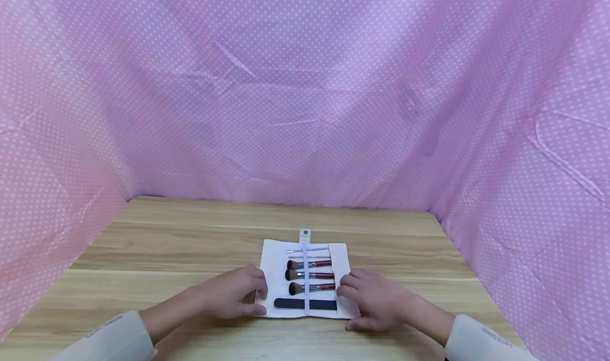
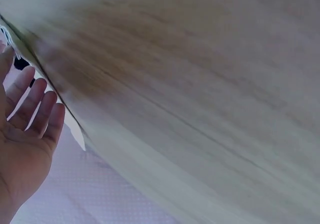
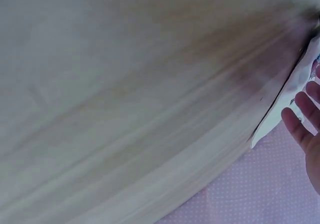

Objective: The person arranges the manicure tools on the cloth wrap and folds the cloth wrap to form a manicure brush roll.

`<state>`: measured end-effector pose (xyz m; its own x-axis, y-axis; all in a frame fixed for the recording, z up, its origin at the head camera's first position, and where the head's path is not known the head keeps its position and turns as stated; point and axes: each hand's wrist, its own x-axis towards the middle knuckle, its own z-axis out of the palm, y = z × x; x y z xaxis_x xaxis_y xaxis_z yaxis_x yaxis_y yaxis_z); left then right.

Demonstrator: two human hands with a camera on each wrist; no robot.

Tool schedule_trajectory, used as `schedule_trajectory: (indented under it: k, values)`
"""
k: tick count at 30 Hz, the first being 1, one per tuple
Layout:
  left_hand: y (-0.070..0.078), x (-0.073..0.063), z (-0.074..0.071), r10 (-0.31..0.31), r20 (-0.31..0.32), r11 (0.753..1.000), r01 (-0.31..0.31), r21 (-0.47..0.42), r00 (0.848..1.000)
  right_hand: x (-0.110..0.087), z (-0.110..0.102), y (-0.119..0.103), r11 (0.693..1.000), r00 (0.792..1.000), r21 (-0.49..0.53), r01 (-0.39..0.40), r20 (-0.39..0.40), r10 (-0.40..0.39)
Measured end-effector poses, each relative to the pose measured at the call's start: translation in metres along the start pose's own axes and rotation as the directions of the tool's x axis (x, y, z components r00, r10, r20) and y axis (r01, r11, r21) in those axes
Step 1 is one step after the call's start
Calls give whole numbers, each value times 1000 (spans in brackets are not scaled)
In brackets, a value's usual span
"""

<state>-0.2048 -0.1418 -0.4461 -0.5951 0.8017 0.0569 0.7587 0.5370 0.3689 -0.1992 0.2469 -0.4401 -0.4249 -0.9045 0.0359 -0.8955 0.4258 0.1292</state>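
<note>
A white fabric brush roll (image 1: 275,255) lies unfolded on the table near its front edge. Three makeup brushes (image 1: 294,274) with dark bristles and red handles lie across it, their handle ends tucked under the right flap (image 1: 340,258). Two thin silvery tools (image 1: 293,251) lie above them, and a black nail file (image 1: 288,303) below. A pale elastic strap (image 1: 306,281) crosses them all. My left hand (image 1: 233,292) rests at the roll's left edge, fingers relaxed, thumb at the lower corner. On the other side, my right hand (image 1: 374,299) touches the right flap with loosely bent fingers.
A snap tab (image 1: 305,235) sticks out from the roll's far edge. The wood-grain table (image 1: 190,228) spreads around it. Pink polka-dot cloth (image 1: 305,112) hangs behind the table and along both sides.
</note>
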Motion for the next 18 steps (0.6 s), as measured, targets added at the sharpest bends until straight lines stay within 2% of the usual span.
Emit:
schedule_trajectory:
  k: [5, 9, 13, 16, 18]
  values:
    - [5, 0, 1, 77, 27, 995, -78, 57, 997, -3, 3, -2, 996, 994, -59, 65, -83, -70]
    - [6, 1, 2, 121, 10, 988, -121, 99, 993, -4, 6, -2, 994, 986, -65, 92, -133, -100]
    - [6, 3, 3, 126, -19, 990, -124, 65, 992, -4, 7, -2, 994, 978, -60, 90, -181, -100]
    - [5, 5, 2, 97, -47, 995, -97, 2, 994, -3, 8, -1, 998, 976, -21, 66, -206, -69]
    - [5, 7, 1, 57, -60, 997, -60, -51, 997, -3, 9, 0, 999, 977, 38, 35, -209, -27]
